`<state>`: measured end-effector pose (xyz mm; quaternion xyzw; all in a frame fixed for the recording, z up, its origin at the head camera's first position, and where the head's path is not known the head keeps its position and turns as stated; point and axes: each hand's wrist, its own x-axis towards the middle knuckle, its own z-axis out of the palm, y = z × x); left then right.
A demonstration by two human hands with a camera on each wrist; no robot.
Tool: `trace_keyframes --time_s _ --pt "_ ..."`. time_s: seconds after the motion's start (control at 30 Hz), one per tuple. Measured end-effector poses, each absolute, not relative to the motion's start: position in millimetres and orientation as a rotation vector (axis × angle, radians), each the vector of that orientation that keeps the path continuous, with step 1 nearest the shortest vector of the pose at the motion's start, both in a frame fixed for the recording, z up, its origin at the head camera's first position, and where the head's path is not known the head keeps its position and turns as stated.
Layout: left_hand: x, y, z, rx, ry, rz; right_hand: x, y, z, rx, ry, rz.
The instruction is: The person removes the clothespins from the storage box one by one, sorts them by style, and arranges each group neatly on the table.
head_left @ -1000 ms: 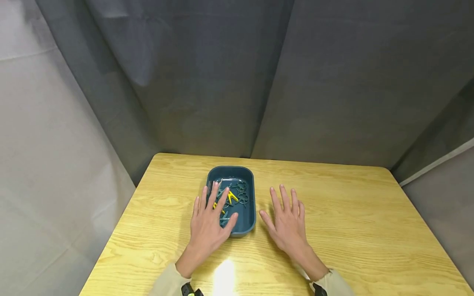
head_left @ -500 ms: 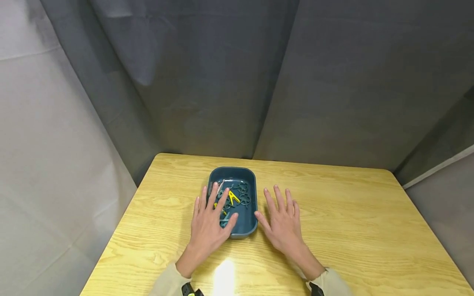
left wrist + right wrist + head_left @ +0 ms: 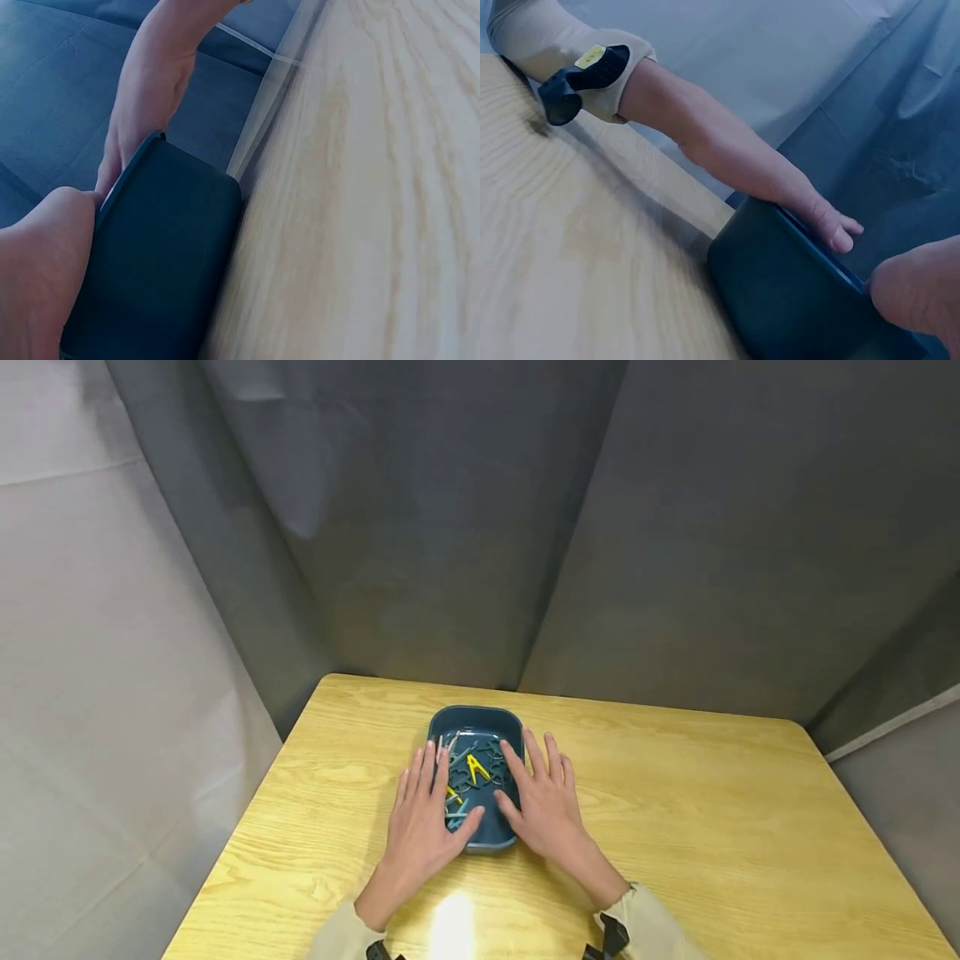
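Note:
A dark blue-green bin [image 3: 491,833] stands on the table. My left hand [image 3: 420,827] lies along its left side, fingers straight and pointing away from me, thumb over the near left part. At the right side my right hand [image 3: 551,806] has its fingers spread, with index finger and thumb reaching over the rim. Inside lie a yellow A-shaped clip [image 3: 476,769], another yellow piece, several dark green ring-shaped pieces and thin teal sticks [image 3: 456,817]. My left hand hides part of the contents. In the left wrist view, the bin's outer wall [image 3: 161,255] shows beside the hands.
The wooden table [image 3: 712,827] extends to both sides and in front of the bin. Dark grey curtains [image 3: 435,527] hang behind its far edge, and a pale cloth [image 3: 112,693] hangs at the left. A black wrist device [image 3: 592,79] sits on the left sleeve.
My right hand has moved left from the bare table to the bin's right rim. The left hand stays at the left side, its fingers closer together. The view has shifted slightly.

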<state>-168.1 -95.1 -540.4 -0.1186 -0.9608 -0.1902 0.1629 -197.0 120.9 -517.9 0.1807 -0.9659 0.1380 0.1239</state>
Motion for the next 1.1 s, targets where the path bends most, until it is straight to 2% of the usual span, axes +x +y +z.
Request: trace_keyframes --time_s 0.47,0.8,1.1 --pt "-166 -88 -550 -0.382 -2.790 -0.513 -231 91 -530 0.770 -2.781 0.264" --pt "-149 -77 -556 -0.361 -2.799 -0.592 -222 95 -539 0.837 -2.806 0.050" --pt "-148 -85 -552 -0.335 -2.796 -0.559 -222 86 -536 0.936 -2.791 -0.109"
